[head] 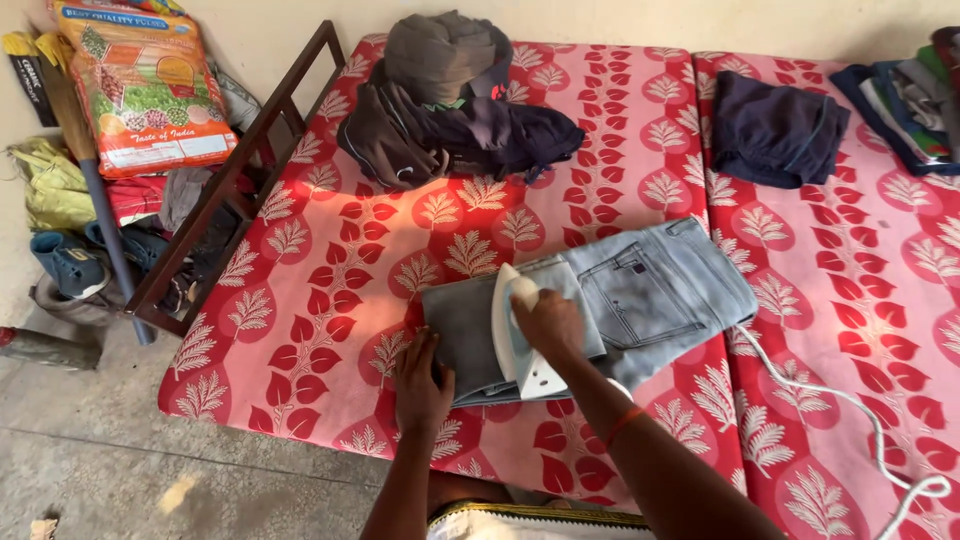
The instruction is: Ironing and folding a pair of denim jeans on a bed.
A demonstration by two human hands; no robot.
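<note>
Fingers of the right hand [548, 322] are wrapped tight round the handle of a white iron [517, 338], which is pressed flat on a pair of folded grey-blue jeans [640, 290]. The left hand [421, 382] is laid palm down, fingers spread, on the near left end of the jeans, nothing being gripped by it. The jeans are stretched across the near middle of a red mattress [330, 290] printed with pale leaves; a back pocket is turned up just right of the iron. A white cord [850, 400] is trailed from the iron towards the near right corner. A heap of dark clothes [450, 120] is seen at the far side, and a folded navy garment [775, 130] lies far right, well apart from the jeans
</note>
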